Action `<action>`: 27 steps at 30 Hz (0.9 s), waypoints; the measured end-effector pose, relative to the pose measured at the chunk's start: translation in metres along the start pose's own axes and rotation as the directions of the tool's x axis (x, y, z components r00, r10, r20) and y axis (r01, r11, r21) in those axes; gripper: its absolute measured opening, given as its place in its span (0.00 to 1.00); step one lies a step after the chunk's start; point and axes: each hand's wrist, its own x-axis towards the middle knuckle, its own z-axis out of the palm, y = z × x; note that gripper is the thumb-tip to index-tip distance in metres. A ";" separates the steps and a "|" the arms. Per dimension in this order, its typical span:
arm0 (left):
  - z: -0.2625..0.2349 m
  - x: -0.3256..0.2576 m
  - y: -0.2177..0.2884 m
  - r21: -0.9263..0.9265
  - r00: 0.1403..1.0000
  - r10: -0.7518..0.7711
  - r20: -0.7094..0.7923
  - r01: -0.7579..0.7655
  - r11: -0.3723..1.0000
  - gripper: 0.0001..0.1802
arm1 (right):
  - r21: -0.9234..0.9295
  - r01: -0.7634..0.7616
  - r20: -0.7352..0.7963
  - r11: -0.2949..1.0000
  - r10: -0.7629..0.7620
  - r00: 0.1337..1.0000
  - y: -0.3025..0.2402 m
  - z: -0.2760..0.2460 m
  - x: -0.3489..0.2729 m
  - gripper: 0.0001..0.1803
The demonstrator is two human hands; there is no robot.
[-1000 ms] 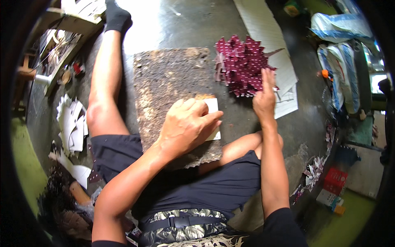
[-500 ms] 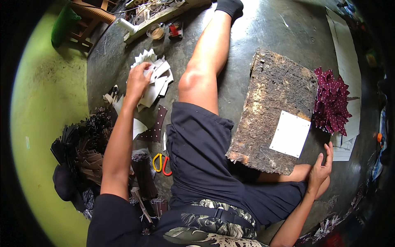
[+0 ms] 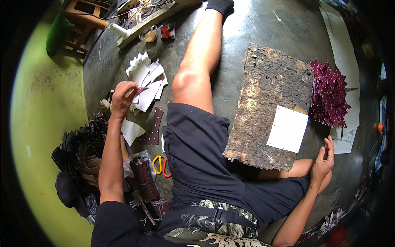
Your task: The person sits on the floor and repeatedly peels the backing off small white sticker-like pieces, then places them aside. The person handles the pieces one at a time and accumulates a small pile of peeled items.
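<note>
Left hand [image 3: 122, 99] on stiff white cut-outs [image 3: 146, 84]

Person seated on floor, seen from above. Dark navy shorts [image 3: 205, 156], loose, hem just above knee. Dark short-sleeved top, sleeve edge [image 3: 111, 218] visible at left upper arm. Patterned fabric at waist [image 3: 214, 236], pale leaf print on dark ground, with black strap and buckle [image 3: 222, 214] across it. Black sock [image 3: 220, 5] on outstretched foot. Forearms bare, legs bare below shorts. Left hand [image 3: 122, 100] and right hand [image 3: 323, 158] ungloved, no rings or watch discernible.
</note>
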 end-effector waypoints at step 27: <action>0.099 0.096 0.432 -0.568 0.897 0.370 0.243 -0.178 0.804 0.11 | 0.678 -0.407 0.423 0.612 0.128 0.897 -0.143 0.034 0.000 0.06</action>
